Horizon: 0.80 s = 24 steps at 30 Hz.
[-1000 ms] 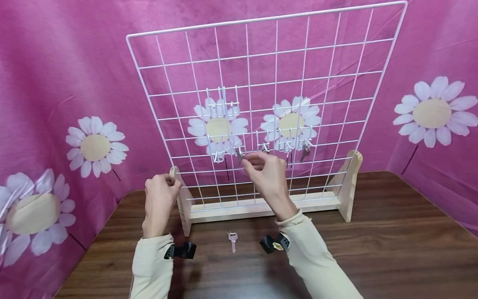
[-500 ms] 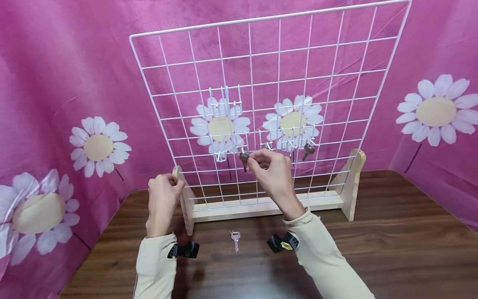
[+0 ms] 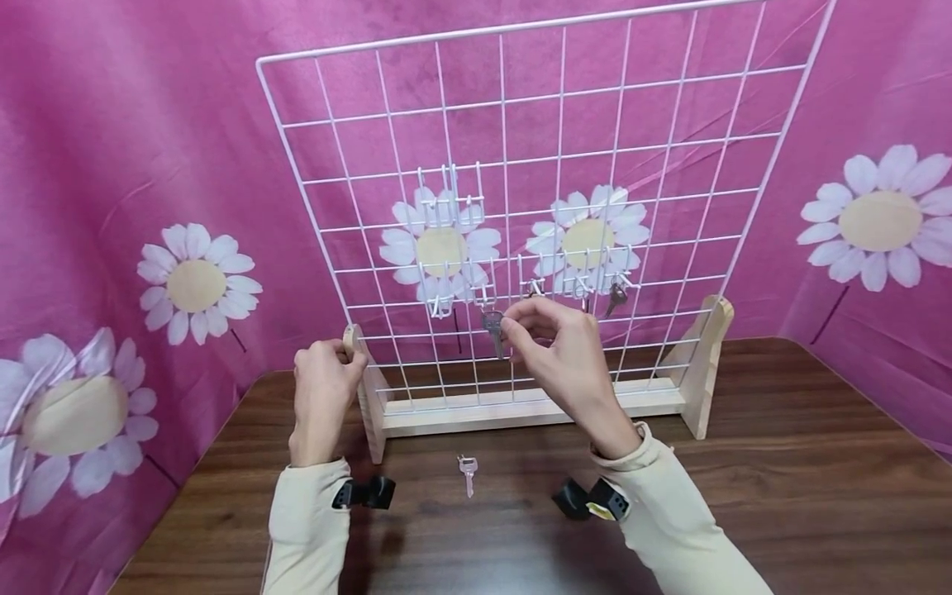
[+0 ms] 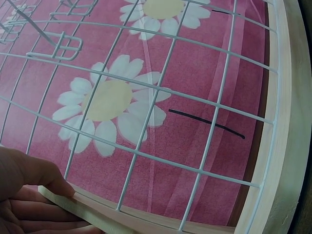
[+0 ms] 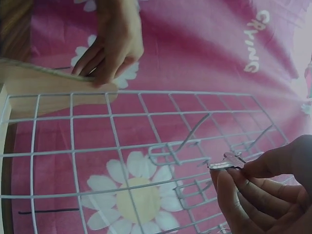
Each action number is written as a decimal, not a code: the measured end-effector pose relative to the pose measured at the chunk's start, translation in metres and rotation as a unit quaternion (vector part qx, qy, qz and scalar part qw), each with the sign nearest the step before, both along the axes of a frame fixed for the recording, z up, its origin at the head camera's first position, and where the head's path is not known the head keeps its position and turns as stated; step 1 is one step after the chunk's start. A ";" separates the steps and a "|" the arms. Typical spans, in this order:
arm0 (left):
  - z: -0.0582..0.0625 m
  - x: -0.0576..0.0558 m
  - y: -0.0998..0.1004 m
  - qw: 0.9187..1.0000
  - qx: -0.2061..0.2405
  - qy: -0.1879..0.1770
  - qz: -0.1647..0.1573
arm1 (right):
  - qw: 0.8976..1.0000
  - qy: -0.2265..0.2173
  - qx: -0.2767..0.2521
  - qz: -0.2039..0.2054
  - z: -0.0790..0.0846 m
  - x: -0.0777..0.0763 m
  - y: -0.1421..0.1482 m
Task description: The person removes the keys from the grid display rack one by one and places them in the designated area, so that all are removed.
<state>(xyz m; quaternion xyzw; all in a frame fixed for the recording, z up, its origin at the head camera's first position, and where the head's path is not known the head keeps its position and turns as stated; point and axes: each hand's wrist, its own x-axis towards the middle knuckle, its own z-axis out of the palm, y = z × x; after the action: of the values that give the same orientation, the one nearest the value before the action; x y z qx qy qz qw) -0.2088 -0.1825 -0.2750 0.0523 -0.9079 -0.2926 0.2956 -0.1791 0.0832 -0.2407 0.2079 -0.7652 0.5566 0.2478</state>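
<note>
My right hand [image 3: 568,351] pinches a metal key [image 3: 494,332] between thumb and fingertips, just below a white hook at the middle of a white wire grid panel [image 3: 561,157]. In the right wrist view the key [image 5: 225,164] is near the hooks, with its far part covered by fingers. My left hand [image 3: 327,392] grips the top of the left wooden upright [image 3: 369,405] that bears the grid. In the left wrist view, that hand [image 4: 34,190] has its thumb and fingers on either side of the wood.
Another key [image 3: 468,474] lies on the brown wooden table [image 3: 803,463] in front of the stand. A dark key [image 3: 616,296] hangs from a hook at right. More white hooks [image 3: 440,307] sit on the grid. A pink flowered cloth [image 3: 178,124] surrounds the back.
My right hand has drawn the key slightly down and to the right, and more of the key shows. The left hand keeps its grip on the upright. The head view has shifted slightly.
</note>
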 end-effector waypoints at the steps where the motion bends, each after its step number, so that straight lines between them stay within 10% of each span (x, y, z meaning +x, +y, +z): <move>1: 0.000 0.000 0.000 1.000 0.000 -0.002 -0.001 | 1.000 -0.004 -0.006 0.003 0.001 0.001 0.000; 13: -0.003 0.003 -0.001 1.000 -0.005 -0.006 -0.005 | 0.994 -0.112 0.015 0.007 -0.013 -0.001 -0.003; 24: 0.000 0.000 0.002 1.000 -0.002 0.011 -0.003 | 0.964 -0.236 0.116 0.034 -0.077 -0.014 -0.018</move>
<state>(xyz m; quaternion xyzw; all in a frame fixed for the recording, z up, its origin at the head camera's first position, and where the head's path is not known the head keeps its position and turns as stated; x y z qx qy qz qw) -0.2086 -0.1808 -0.2745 0.0453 -0.9054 -0.2922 0.3047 -0.1936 0.0657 -0.3176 0.1233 -0.8539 0.5054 0.0152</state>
